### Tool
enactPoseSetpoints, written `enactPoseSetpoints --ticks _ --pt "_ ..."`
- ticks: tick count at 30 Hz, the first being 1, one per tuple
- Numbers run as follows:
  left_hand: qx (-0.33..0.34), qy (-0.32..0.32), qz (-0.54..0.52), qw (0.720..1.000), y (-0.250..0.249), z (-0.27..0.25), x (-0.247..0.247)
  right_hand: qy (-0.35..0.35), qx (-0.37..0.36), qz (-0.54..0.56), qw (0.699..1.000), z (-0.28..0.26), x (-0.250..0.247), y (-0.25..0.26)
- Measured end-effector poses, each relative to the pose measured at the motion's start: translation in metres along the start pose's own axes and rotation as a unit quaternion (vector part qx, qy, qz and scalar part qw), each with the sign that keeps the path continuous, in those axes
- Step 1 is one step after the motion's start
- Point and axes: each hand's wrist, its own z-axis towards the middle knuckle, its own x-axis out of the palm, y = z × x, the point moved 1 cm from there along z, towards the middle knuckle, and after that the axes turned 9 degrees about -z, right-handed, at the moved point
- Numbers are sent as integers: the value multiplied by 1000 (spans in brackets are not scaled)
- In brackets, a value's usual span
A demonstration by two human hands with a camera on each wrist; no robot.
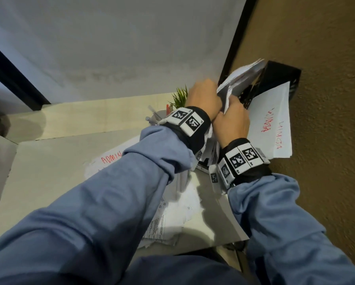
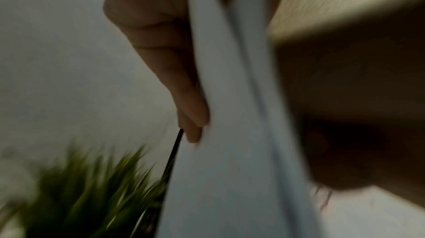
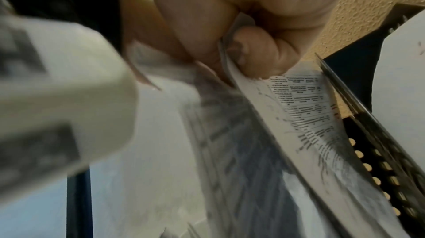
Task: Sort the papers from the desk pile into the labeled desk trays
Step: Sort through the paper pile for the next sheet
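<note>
head view: both hands hold a sheaf of papers point(image 1: 237, 83) at the mouth of the black tray point(image 1: 279, 76) far right, above the worktop point(image 1: 213, 219); the pile point(image 1: 172, 212) lies near. left wrist view: the left hand point(image 2: 147, 24) has fingers point(image 2: 193, 111) pressed flat on the sheets. right wrist view: the right hand point(image 3: 253, 14) pinches them. feed the edges in squarely, so none catch.

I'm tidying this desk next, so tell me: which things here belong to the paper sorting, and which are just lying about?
Part of the job:
- sheaf of papers, held by left hand and right hand
- black tray
- red-lettered label sheets
- paper pile on the desk

Lying about:
- green plant
- pens
</note>
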Motion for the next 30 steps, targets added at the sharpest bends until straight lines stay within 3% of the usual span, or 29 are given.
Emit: enactPoseSetpoints --ticks 6,10,14,16,19,23,25,28,30 --pt "-54 68 11 996 42 4 39 -15 -7 2 1000 -13 1 -6" --pt "-66 28 -27 997 50 10 43 -38 -45 25 998 -13 -2 -4" --pt "11 -20 -96 995 42 14 40 19 -20 -1 1000 -11 11 -9" --pt "5 11 -105 994 44 13 43 45 -12 -18 999 -12 20 -12" --pt "-56 95 -35 993 59 12 53 36 -19 -36 999 -11 23 -12" --pt "-39 60 -112 991 64 10 55 11 -12 -61 998 -4 17 -2" --pt "-46 57 -135 988 68 8 55 45 6 -86 995 -3 20 2" --pt "-85 103 -97 986 86 0 63 140 37 -105 984 -8 31 -2" --pt "-80 101 -92 987 94 -5 65 161 43 -100 981 -11 35 -5"
